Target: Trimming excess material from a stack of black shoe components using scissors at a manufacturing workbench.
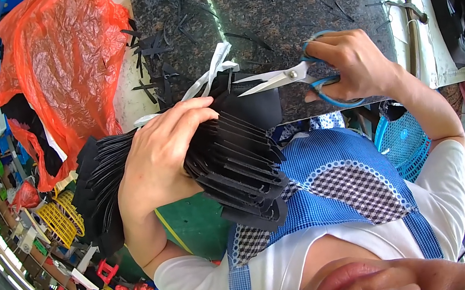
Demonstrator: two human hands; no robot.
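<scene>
My left hand (161, 151) is closed around the middle of a thick bundle of black cut pieces (235, 163), whose layered ends fan out on both sides of it. A white tie strip (214, 71) sticks up from the bundle near my fingertips. In my right hand (359, 65) is a pair of scissors (280, 79) with blue-rimmed handles. The blades are parted and point left, toward the bundle beside the white strip. Whether they touch it I cannot tell.
A dark speckled stone slab (295, 5) lies before me, strewn with thin black scraps (155, 50). Left of it is a red plastic bag (68, 62). A hammer (411, 23) lies to the right. A blue basket (404, 141) stands below the slab's right edge, and a yellow basket (60, 220) is at left.
</scene>
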